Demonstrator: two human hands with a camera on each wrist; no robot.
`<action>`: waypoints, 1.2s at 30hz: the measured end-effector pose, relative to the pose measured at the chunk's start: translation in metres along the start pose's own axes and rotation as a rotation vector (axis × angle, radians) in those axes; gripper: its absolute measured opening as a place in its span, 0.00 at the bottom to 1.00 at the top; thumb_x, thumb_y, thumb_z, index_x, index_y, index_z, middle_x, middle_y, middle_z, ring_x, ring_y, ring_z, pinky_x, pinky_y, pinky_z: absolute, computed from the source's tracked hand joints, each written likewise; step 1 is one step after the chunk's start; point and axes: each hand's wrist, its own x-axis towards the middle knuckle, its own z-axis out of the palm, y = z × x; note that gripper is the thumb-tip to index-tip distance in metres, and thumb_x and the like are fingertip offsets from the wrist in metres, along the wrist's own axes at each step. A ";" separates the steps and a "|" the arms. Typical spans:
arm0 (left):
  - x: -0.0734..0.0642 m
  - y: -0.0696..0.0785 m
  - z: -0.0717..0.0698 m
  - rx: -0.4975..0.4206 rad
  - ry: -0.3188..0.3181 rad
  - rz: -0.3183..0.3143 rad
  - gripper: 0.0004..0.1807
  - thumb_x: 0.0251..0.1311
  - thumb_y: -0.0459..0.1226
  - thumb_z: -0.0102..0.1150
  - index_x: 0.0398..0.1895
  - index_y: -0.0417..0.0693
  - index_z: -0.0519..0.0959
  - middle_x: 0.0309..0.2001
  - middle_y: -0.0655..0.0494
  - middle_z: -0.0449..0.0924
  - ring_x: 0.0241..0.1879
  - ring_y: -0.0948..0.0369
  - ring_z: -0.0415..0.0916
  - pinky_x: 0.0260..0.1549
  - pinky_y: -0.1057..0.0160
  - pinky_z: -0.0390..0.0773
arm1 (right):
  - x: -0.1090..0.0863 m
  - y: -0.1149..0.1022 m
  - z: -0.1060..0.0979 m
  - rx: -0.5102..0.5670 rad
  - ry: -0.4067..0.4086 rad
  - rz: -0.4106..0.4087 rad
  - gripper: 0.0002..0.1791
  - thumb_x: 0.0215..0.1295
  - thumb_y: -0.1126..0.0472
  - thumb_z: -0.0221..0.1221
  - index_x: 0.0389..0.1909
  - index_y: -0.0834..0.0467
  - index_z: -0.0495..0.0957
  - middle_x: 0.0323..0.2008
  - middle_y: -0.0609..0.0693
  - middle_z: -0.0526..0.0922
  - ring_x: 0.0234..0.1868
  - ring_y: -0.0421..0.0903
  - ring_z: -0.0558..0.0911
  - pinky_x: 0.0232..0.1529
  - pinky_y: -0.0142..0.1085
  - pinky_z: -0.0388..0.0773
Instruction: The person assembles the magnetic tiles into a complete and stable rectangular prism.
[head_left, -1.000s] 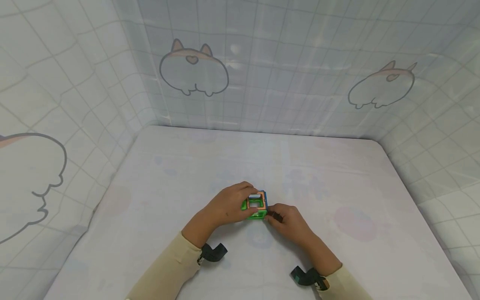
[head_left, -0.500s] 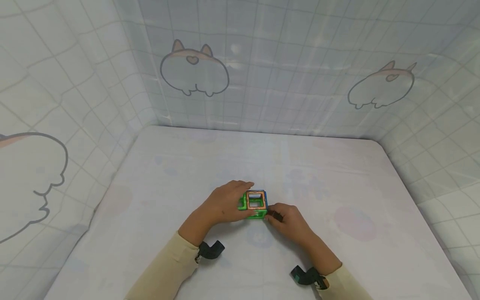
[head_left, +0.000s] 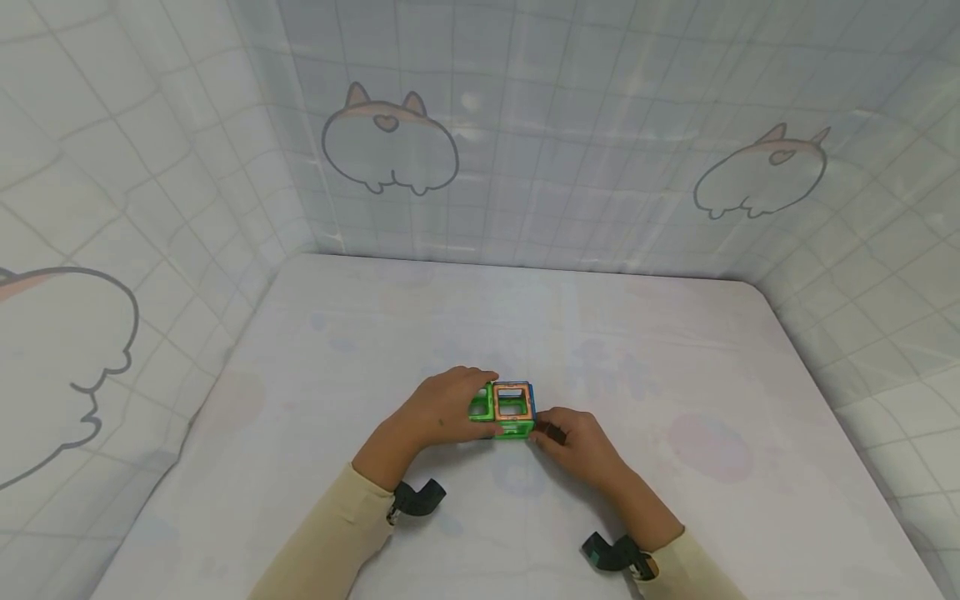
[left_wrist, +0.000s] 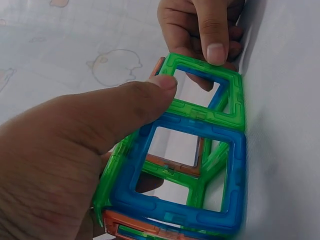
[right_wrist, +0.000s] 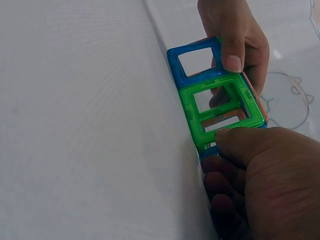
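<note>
A block of magnetic building tiles (head_left: 514, 430) rests on the table as two joined open-framed cubes. My left hand (head_left: 446, 408) grips its left part, thumb along the near side and fingers at the far side. In the left wrist view, that part's near face is a blue tile (left_wrist: 236, 175), and beside it is a green tile (left_wrist: 236, 102) with my left thumb tip over its edge. My right hand (head_left: 581, 443) pinches the block's right end, its thumb on the green near tile. An orange tile (head_left: 496, 403) tops the right cube. The left cube is partly covered by my left hand.
A pale cloth with faint prints covers the table (head_left: 645, 350). Grid-patterned curtains (head_left: 570, 167) with animal outlines enclose the back and both sides. Small black cameras (head_left: 422, 498) are worn on both wrists.
My left hand has slid left along the block, and its fingers have come off the orange top tile, showing more of the green tile beside it. My right hand stays in place.
</note>
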 end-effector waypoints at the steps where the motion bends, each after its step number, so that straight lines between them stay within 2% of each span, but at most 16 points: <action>1: 0.000 0.000 0.000 0.001 -0.002 0.000 0.43 0.51 0.61 0.70 0.68 0.51 0.72 0.62 0.56 0.76 0.58 0.59 0.74 0.50 0.55 0.78 | 0.000 0.000 0.000 0.000 0.000 0.001 0.09 0.62 0.60 0.68 0.43 0.56 0.85 0.32 0.39 0.82 0.28 0.33 0.73 0.28 0.28 0.76; 18: 0.001 -0.001 0.001 0.031 -0.019 -0.004 0.43 0.51 0.61 0.71 0.68 0.52 0.72 0.62 0.57 0.77 0.58 0.60 0.74 0.51 0.56 0.78 | -0.001 0.002 0.001 0.002 0.006 0.006 0.09 0.62 0.61 0.69 0.43 0.54 0.85 0.33 0.39 0.83 0.29 0.34 0.74 0.29 0.28 0.76; 25: 0.000 -0.003 0.003 0.041 -0.008 0.009 0.43 0.51 0.62 0.69 0.68 0.53 0.71 0.62 0.57 0.76 0.56 0.60 0.74 0.50 0.56 0.78 | -0.002 0.002 0.002 -0.004 0.011 0.005 0.09 0.62 0.61 0.69 0.43 0.55 0.85 0.33 0.39 0.83 0.29 0.33 0.74 0.29 0.28 0.76; 32: 0.001 -0.006 0.006 0.042 0.011 0.030 0.42 0.52 0.62 0.68 0.67 0.53 0.72 0.59 0.59 0.75 0.53 0.62 0.74 0.49 0.56 0.79 | -0.001 0.000 0.002 -0.005 -0.008 0.046 0.08 0.63 0.60 0.68 0.43 0.52 0.84 0.30 0.36 0.80 0.27 0.34 0.74 0.28 0.28 0.76; 36: -0.001 -0.005 0.005 0.041 0.010 0.031 0.42 0.52 0.63 0.67 0.67 0.52 0.72 0.61 0.58 0.74 0.55 0.61 0.73 0.51 0.56 0.78 | -0.001 -0.001 0.002 0.006 -0.012 0.045 0.08 0.63 0.60 0.68 0.43 0.53 0.84 0.30 0.36 0.80 0.28 0.34 0.74 0.28 0.29 0.76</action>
